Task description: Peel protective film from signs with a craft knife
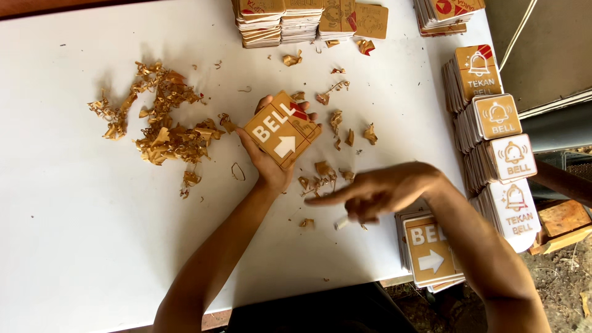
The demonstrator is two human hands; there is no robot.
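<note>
We hold a square gold sign plate with a white arrow in our left hand, fingers wrapped round its edges from beneath, lifted just above the white table. Our right hand hovers low over the table beside it, blurred, forefinger stretched leftward and the other fingers curled on a small pale tool; what kind of tool we cannot tell. Peeled golden film scraps lie heaped at the left. A stack of matching arrow plates sits at the near edge under our right forearm, and rows of bell plates line the right side.
</note>
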